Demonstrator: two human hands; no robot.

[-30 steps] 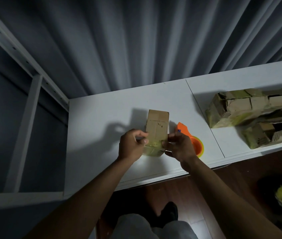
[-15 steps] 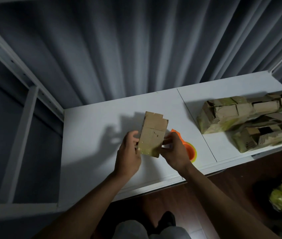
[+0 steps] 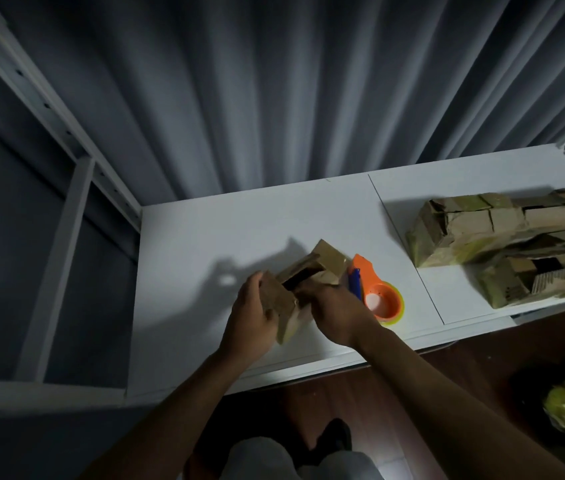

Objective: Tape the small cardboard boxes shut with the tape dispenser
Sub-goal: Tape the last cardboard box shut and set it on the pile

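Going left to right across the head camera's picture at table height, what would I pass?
Metal shelf frame → left hand → small cardboard box → orange tape dispenser → pile of cardboard boxes.

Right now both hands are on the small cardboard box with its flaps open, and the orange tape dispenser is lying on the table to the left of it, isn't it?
Not quite. The head view shows the orange tape dispenser lying on the white table to the right of the small cardboard box, just beyond the right hand. The rest stands: the left hand and the right hand both hold the box, whose flaps are open.
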